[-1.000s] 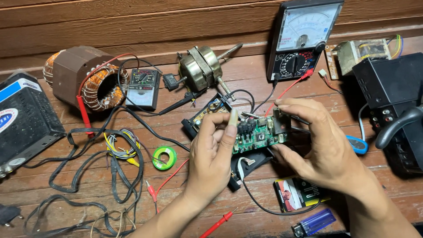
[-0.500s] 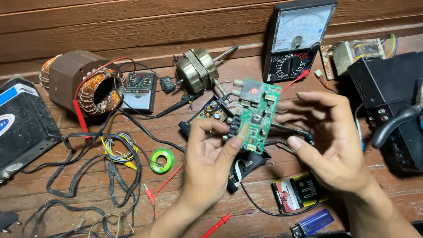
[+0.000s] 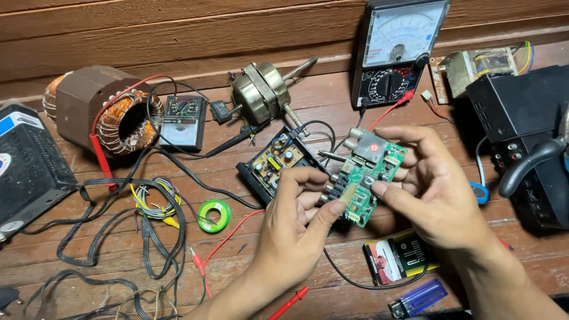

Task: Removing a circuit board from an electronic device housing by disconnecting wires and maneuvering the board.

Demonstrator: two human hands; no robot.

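Green circuit board (image 3: 364,178) is hanging in mid-air between both hands, above the wooden counter (image 3: 332,106), just near of the big meter (image 3: 398,50).

Risks, my read: bare fingers are touching components, so static or smudged contacts; the edge-only grip could be slipping, dropping it onto the open black box (image 3: 278,163).

Left hand (image 3: 296,231): fingers curled, thumb pressing the board's near edge. Right hand (image 3: 435,189): fingers half-spread, pinching the right side.

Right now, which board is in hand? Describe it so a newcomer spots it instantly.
Start at the big analog multimeter against the wooden wall, then drop straight down to the left hand and right hand. Between them is the green circuit board, tilted, unlike the yellowish board in the black case on the table.
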